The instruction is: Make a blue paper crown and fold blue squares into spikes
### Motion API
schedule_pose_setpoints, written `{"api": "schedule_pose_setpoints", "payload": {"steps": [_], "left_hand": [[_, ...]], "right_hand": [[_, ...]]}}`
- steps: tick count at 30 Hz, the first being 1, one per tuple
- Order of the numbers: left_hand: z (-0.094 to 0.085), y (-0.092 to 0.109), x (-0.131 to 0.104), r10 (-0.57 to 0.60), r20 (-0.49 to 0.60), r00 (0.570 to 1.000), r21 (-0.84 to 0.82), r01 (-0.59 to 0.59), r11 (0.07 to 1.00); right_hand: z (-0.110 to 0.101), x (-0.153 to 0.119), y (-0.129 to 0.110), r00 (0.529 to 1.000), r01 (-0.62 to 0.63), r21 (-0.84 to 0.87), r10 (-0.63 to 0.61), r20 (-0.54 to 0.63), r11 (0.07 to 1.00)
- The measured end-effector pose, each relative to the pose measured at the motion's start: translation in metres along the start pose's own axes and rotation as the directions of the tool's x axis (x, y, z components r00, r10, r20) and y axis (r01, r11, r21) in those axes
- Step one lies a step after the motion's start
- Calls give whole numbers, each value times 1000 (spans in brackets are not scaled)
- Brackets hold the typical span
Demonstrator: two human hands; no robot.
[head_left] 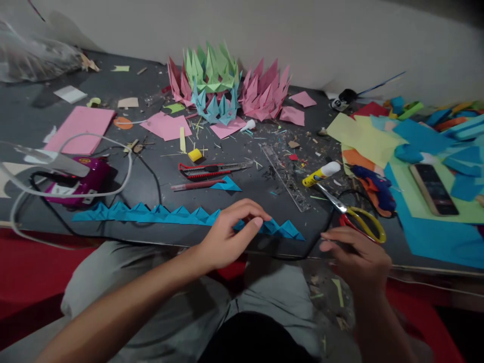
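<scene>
Step in hand: likely the handling or setting of a folded blue strip [139, 214], its zigzag points apparently complete along most of the length that shows.
Strip place: along the near edge of the desk [30, 96], its left end by a purple device [86, 174], its right end between the two hands.
Left grip: the left hand [234, 237] arches over the strip, thumb and forefinger curled close; whether they pinch the paper I cannot tell.
Right grip: the right hand [359, 257] is at the near edge, right of the strip, thumb and forefinger tips close, nothing plain between them; I cannot tell whether they meet.
Next move calls for: probably a light touch, since the thin points could crush, and care for the black cord [155, 179] near the strip.
Middle: cutter [215, 169], blue triangle [229, 184], clear ruler [285, 176], paper scraps all about.
Right side: glue stick [321, 174] touching or just beside the scissors [336, 201], then a glue gun [374, 186] and a phone [434, 189] on coloured sheets.
Far side: folded crowns in green [212, 68], pink [266, 93] and blue [217, 108], near a pale wall [321, 40].
Left side: pink paper [81, 128], a looping white cable [130, 166], a plastic bag [38, 55] at the far corner.
Room: dim; a red surface [22, 262] shows below the desk, beside grey trousers [139, 282].
</scene>
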State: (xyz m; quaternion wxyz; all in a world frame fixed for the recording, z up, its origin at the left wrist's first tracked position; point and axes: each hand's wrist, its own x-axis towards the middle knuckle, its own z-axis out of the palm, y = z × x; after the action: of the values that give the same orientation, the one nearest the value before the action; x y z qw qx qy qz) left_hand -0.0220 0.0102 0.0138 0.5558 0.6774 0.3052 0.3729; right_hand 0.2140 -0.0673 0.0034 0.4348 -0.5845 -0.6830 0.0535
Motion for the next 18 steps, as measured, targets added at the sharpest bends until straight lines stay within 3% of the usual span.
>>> {"api": "schedule_pose_setpoints", "payload": {"steps": [3, 6, 9, 14, 18], "left_hand": [[0, -4, -2, 247, 156, 956, 329, -286, 900], [6, -13, -7, 326, 333, 885, 488, -458, 743], [15, -21, -10, 295, 427, 855, 506, -496, 705], [34, -24, -11, 267, 472, 840, 497, -504, 706], [53, -27, -9, 219, 474, 853, 630, -502, 592]], "right_hand": [[-25, -11, 8, 992, -58, -106, 70, 106, 993], [-46, -23, 16, 931, -140, -139, 178, 318, 980], [-62, -32, 22, 878, -136, -128, 179, 443, 982], [-74, -35, 24, 881, -51, -186, 132, 455, 981], [-68, -33, 20, 911, -31, -213, 116, 397, 976]]}}
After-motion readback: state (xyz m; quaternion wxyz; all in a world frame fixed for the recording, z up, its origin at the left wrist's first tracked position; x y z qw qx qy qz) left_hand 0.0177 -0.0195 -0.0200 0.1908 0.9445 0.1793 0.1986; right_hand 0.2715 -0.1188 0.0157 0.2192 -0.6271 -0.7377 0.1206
